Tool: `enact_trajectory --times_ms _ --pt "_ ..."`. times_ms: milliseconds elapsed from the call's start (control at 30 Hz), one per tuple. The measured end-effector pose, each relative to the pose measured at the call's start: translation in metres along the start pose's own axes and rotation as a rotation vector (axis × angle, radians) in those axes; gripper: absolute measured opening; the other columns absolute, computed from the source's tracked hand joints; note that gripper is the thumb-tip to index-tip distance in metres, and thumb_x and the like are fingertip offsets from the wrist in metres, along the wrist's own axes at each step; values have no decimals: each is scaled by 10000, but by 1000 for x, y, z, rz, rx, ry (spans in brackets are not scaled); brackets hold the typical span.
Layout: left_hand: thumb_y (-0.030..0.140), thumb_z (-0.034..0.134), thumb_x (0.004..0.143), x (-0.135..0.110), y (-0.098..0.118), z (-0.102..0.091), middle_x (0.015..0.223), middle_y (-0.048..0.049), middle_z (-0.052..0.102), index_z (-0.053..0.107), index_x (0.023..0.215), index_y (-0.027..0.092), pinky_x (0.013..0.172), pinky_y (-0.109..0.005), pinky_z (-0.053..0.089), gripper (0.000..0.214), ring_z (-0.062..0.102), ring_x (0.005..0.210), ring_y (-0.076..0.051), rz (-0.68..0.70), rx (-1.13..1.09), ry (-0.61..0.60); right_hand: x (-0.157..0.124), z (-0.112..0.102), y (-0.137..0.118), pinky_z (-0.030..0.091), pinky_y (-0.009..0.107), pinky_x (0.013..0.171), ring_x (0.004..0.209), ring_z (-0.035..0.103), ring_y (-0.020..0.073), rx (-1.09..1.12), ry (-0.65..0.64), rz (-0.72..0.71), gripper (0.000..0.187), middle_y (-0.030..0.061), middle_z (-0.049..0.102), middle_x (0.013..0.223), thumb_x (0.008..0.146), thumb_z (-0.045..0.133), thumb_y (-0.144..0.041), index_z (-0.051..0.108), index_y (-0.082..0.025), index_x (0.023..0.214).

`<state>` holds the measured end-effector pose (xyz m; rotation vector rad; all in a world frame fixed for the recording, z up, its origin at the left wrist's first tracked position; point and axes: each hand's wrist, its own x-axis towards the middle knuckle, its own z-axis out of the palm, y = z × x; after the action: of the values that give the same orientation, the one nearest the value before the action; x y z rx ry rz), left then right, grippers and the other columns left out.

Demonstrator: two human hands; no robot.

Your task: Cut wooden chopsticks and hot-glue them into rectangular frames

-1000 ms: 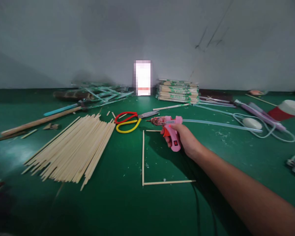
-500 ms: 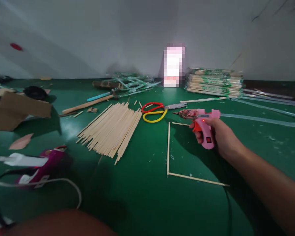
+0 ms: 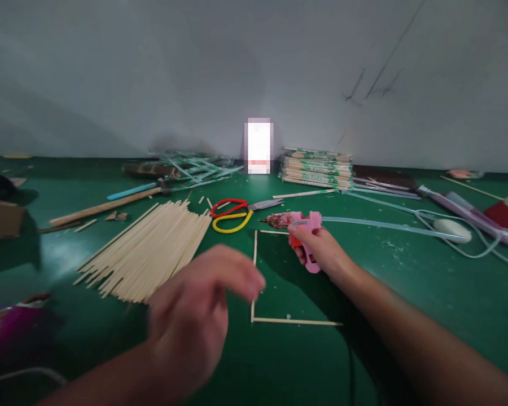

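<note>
My right hand [image 3: 324, 248] is wrapped round the handle of a pink hot glue gun [image 3: 307, 223], its nozzle pointing left and a long clear glue stick [image 3: 385, 225] trailing from its back. Below the gun, thin wooden sticks form an angular outline: an upright stick [image 3: 254, 245], a bottom stick [image 3: 296, 322] and a top stick [image 3: 271, 232] partly behind the gun. Over the table, my left hand [image 3: 195, 304] is blurred, fingers loosely bent and apart, with nothing visible in it. It overlaps the outline's left side and the near end of a stick pile [image 3: 148, 248].
Red-and-yellow-handled scissors [image 3: 232, 225] lie beyond the outline. Wrapped stick bundles [image 3: 317, 169] and a bright blurred-out screen [image 3: 259, 146] stand by the wall. A hammer [image 3: 105, 206] lies at left, a purple device [image 3: 12, 332] near left, and a white cable [image 3: 486, 248] at right.
My left hand has come into view from below, over the table. The view has turned right, shifting everything leftward. The glue gun stays in my right hand near the top stick.
</note>
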<state>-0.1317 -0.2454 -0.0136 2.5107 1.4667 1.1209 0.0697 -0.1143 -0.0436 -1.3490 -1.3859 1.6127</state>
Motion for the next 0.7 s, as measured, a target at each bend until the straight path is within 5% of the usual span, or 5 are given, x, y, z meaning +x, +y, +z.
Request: enact_trajectory --times_ms 100,267,700 --pt "206 454 898 43 -32 23 812 -27 662 623 909 179 623 -268 522 172 607 693 -123 -271 -138 74 -2 1 -1 361 218 368 372 492 104 -15 30 9 396 -15 532 457 768 578 -529 560 -174 593" --pt "191 526 828 46 -66 42 872 -50 675 641 876 166 737 -314 506 127 624 819 -168 -168 127 -111 -3 0 -3 370 219 401 437 521 98 -88 11 -75 412 41 639 618 801 532 -532 618 -161 645" --pt "227 509 839 42 -67 48 928 -67 688 645 928 163 750 -334 519 174 634 868 -187 -88 186 -163 6 -6 7 333 217 338 348 476 94 91 -60 -73 419 14 608 534 813 444 -506 624 -157 668"
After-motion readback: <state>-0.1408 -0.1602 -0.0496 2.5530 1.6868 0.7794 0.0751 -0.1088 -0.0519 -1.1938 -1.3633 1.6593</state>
